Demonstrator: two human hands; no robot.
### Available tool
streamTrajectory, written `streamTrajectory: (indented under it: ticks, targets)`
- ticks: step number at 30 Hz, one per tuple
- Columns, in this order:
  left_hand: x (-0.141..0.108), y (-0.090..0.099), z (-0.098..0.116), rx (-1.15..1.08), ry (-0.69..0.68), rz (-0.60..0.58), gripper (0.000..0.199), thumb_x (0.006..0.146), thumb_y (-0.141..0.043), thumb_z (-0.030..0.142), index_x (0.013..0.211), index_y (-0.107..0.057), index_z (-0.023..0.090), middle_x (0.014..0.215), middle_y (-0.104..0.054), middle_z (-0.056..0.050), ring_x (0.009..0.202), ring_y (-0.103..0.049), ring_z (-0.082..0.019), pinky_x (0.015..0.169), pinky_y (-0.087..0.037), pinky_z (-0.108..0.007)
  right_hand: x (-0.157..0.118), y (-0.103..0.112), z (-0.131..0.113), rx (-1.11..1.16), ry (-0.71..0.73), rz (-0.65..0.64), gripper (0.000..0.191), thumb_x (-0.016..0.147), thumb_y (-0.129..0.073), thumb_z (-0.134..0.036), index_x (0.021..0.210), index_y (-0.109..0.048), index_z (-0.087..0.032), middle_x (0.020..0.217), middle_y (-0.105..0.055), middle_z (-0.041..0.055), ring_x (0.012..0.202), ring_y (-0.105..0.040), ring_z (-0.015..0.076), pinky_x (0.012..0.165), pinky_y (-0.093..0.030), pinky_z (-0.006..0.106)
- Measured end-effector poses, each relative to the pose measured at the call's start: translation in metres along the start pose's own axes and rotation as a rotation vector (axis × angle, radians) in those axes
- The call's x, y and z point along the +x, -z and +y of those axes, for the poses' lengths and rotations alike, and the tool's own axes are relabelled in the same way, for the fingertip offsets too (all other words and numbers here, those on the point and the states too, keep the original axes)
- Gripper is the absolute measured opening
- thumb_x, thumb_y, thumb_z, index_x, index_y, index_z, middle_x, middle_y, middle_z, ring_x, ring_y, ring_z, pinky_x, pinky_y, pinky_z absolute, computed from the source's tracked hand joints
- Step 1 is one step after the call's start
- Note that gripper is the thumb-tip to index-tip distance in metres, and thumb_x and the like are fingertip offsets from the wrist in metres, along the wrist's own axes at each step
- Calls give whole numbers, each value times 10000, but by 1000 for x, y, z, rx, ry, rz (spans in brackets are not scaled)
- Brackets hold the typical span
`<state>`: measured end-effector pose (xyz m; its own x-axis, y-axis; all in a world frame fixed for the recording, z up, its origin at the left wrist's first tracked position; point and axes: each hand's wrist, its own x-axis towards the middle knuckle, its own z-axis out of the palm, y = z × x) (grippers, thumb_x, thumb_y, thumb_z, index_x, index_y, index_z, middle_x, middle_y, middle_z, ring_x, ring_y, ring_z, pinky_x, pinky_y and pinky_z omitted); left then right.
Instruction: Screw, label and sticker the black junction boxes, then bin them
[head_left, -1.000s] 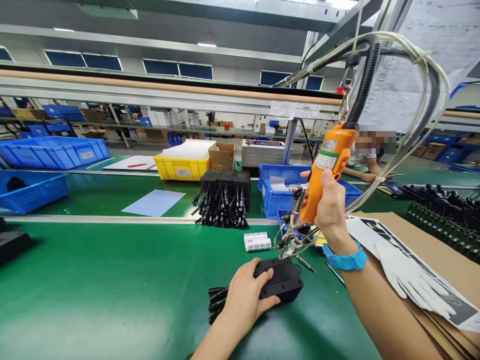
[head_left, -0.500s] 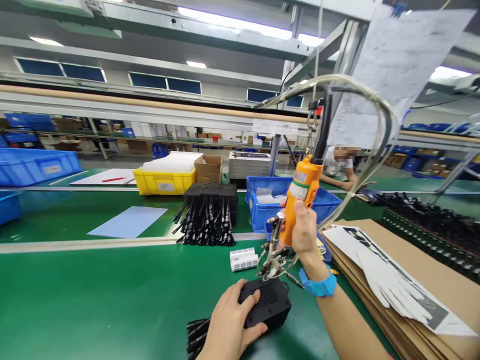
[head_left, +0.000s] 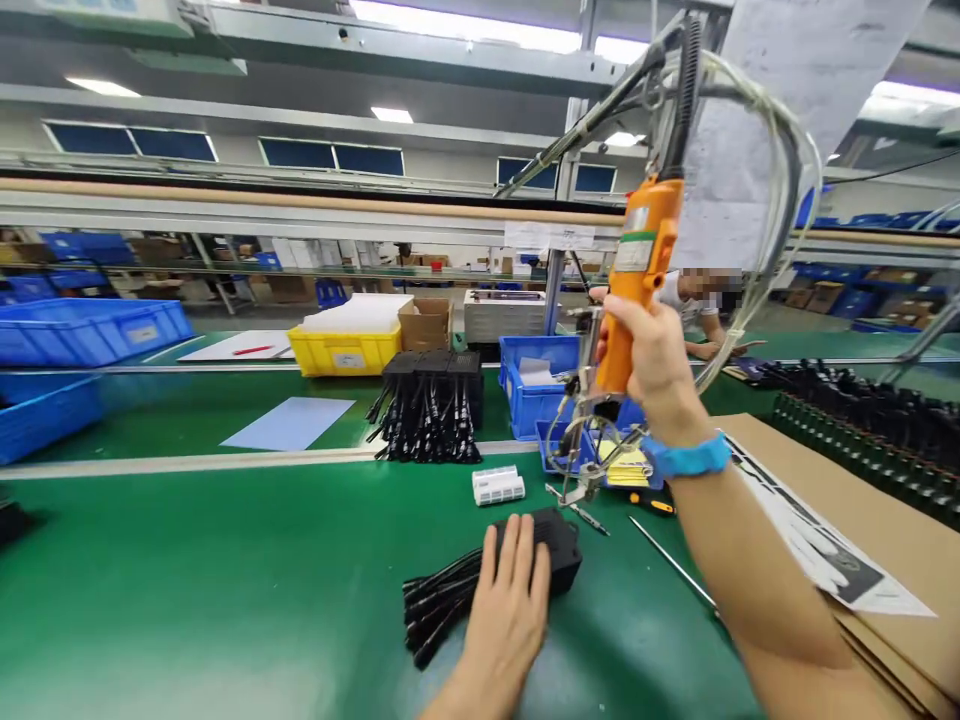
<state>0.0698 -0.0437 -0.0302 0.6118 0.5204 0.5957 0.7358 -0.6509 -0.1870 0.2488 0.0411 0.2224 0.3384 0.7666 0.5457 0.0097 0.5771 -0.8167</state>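
Beneath the fingers of both hands spreads the green tabletop (head_left: 262, 600), with brown cardboard sheets (head_left: 840, 480) to the right of the right fingers. Well beyond the left fingers and off to their left is a yellow bin (head_left: 345, 352); nearer and more directly ahead of them sits a blue bin (head_left: 531, 405). The right hand (head_left: 660, 360) has its fingers wrapped around the orange power tool (head_left: 634, 250), held upright with a slight tilt; its metal tip is below those fingers, near the black box (head_left: 562, 545), though contact cannot be told. The left hand (head_left: 510, 610) lies on that box, fingers extended and slightly spread, palm down; the box's black cables (head_left: 435, 610) fan out left of the fingers. Just beyond the left fingertips lie white cylinders (head_left: 499, 487), and to their right a thin metal rod (head_left: 675, 563) and a pen-like tool (head_left: 589, 518).
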Motion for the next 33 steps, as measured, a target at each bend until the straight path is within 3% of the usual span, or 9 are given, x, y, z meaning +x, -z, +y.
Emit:
streamTrajectory:
  ticks: [5, 9, 12, 16, 20, 23, 26, 33]
  targets:
    - [-9, -17, 19, 107, 4, 65, 454, 894, -537, 204, 1345, -507, 169, 1308, -596, -182, 1216, -560, -354, 998, -462, -549, 20, 25, 4, -33, -88, -204, 331, 676, -732, -423, 869, -666, -163, 583, -514, -42, 476, -490, 90, 438, -437, 228]
    - [-5, -24, 8, 122, 23, 47, 474, 881, -537, 181, 1353, -501, 187, 1318, -591, -170, 1203, -569, -359, 993, -472, -538, 4, 50, 28, -14, -207, -446, 674, 661, -663, -696, 1132, -604, -218, 654, -561, -35, 557, -557, 139, 570, -530, 317]
    - [3, -33, -1, 148, 33, 12, 505, 868, -550, 146, 1369, -489, 168, 1339, -570, -185, 1218, -553, -370, 1010, -453, -545, -11, 57, 45, 17, -327, -539, 881, 623, -544, -858, 1280, -503, -273, 594, -532, -59, 483, -513, 138, 533, -505, 319]
    - [15, -34, -18, 99, 17, -51, 520, 870, -589, 141, 1377, -478, 163, 1355, -555, -190, 1237, -533, -372, 1023, -425, -555, -14, 44, 49, 115, -240, -343, 748, 702, -523, -814, 1214, -564, -270, 542, -493, -67, 393, -418, 106, 387, -371, 240]
    - [31, -13, -48, -185, 64, -226, 632, 803, -748, 336, 1360, -492, 183, 1374, -531, -168, 1249, -507, -337, 1052, -394, -544, -12, 19, 44, 136, -72, -165, 599, 789, -478, -743, 1026, -651, -220, 563, -531, -29, 399, -448, 108, 353, -360, 236]
    - [39, 0, -75, -414, 128, -312, 621, 720, -817, 441, 1258, -604, 216, 1403, -478, -177, 1283, -461, -354, 1058, -382, -540, -20, 3, 47, 118, -54, -120, 577, 816, -462, -730, 1023, -643, -222, 564, -541, -26, 402, -478, 113, 357, -387, 241]
    - [41, 0, -92, -569, 170, -396, 561, 717, -825, 417, 1220, -653, 241, 1393, -474, -165, 1276, -474, -344, 1043, -414, -488, -30, -8, 57, 86, -46, -113, 531, 825, -493, -698, 1030, -652, -234, 546, -535, -32, 392, -484, 115, 361, -397, 247]
    - [38, -8, -91, -596, 201, -372, 513, 754, -765, 495, 1204, -674, 266, 1350, -506, -150, 1234, -507, -338, 1019, -433, -499, -40, -8, 78, 61, -55, -78, 494, 838, -506, -660, 1033, -668, -237, 564, -559, -23, 429, -546, 134, 383, -434, 256]
